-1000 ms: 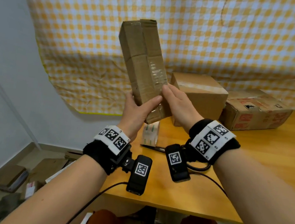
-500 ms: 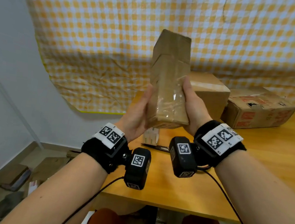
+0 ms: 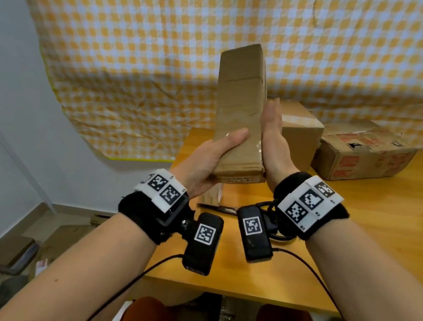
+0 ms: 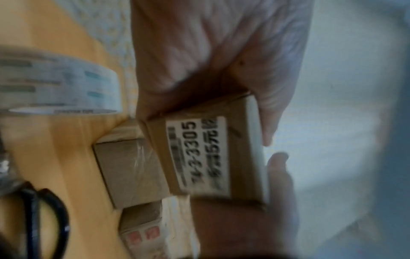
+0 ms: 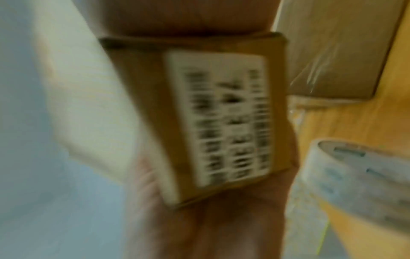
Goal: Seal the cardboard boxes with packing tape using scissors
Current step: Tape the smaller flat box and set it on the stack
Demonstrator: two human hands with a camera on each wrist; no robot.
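Note:
I hold a long brown cardboard box upright above the table's left end. Clear tape shines on its lower part. My left hand grips the lower left corner, thumb laid across the front face. My right hand lies flat against the right side, fingers straight up. A white label covers the bottom end of the box. Below it, the roll of packing tape stands on the table. The scissors lie beside the roll.
Two more cardboard boxes stand at the back of the wooden table: a plain taped one and a wider one with red print. A yellow checked cloth hangs behind. The table's left edge drops to the floor.
The box has swung from leaning left to upright and turned about its long axis. My left thumb has come onto the front face. My right hand has slid to the right side.

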